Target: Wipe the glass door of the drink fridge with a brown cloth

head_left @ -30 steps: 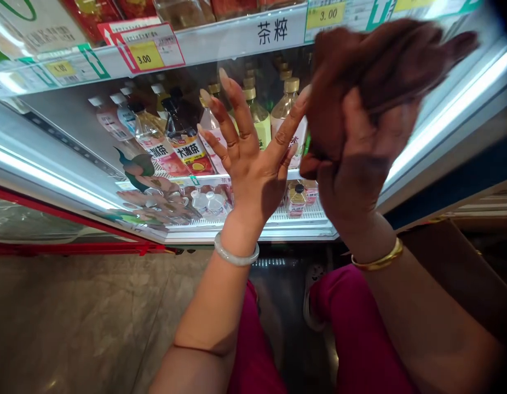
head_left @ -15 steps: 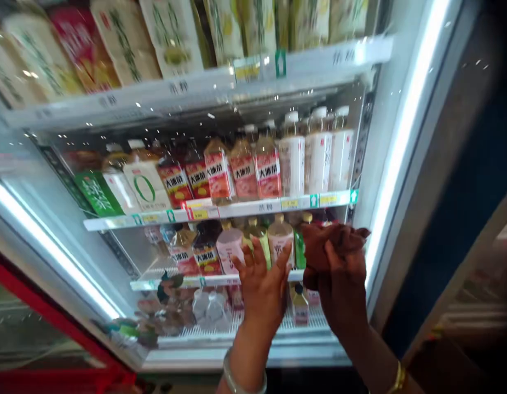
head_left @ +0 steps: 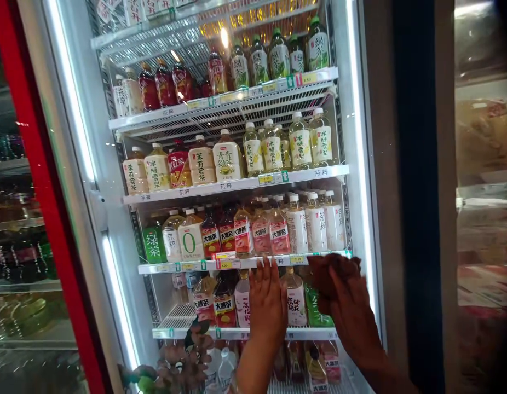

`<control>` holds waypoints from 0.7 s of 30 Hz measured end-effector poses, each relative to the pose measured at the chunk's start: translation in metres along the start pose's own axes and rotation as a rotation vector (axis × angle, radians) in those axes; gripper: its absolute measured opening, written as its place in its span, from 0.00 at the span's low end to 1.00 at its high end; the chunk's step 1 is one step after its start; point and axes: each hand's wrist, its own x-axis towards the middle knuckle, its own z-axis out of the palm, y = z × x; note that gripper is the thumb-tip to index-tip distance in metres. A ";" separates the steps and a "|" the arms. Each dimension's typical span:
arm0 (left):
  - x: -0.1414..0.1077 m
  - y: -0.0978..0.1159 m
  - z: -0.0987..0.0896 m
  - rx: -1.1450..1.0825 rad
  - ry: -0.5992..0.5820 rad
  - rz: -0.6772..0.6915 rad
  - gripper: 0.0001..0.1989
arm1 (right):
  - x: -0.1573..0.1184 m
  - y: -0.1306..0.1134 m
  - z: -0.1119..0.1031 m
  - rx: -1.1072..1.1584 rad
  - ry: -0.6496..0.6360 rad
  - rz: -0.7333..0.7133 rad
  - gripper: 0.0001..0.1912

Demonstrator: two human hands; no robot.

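My left hand [head_left: 266, 301] is raised in front of the lower shelves of a lit drinks cooler, fingers stretched upward and nothing in it. Its fingertips overlap the price rail [head_left: 245, 262]; whether they touch glass cannot be made out. To the right, my right hand [head_left: 352, 312] grips a crumpled dark brown cloth [head_left: 335, 273] before the right end of the same rail. Bottles of iced tea [head_left: 243, 232] and white-labelled bottles [head_left: 317, 224] stand on the shelf just above the hands. Part of a pink-labelled bottle [head_left: 294, 301] shows between them.
Higher shelves hold green tea bottles [head_left: 278, 57] and pear drinks [head_left: 300, 142]. A red frame [head_left: 44, 219] borders another cooler on the left. Reflected leaves [head_left: 196, 342] show at the lower left. A dark blue upright [head_left: 418, 191] stands at the right.
The view has tilted up and levelled, showing more upper shelves. My left hand's fingers, spread before, are now closer together and straighter. The cloth remains in my right hand.
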 end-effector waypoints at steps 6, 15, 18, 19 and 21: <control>0.063 0.004 -0.004 -0.030 -0.031 0.079 0.37 | 0.067 -0.056 0.020 -0.060 0.090 -0.064 0.37; 0.054 -0.005 -0.010 -0.048 -0.028 0.021 0.38 | 0.050 -0.013 -0.009 -0.169 0.005 -0.227 0.40; 0.089 0.000 -0.015 -0.060 -0.005 0.039 0.36 | 0.095 -0.023 -0.010 -0.119 0.050 -0.062 0.36; 0.100 0.003 -0.016 -0.065 -0.006 0.037 0.35 | 0.109 -0.032 -0.007 -0.097 0.069 -0.028 0.35; 0.114 0.006 -0.017 -0.080 -0.015 0.023 0.33 | 0.129 -0.053 -0.001 -0.062 0.079 -0.018 0.33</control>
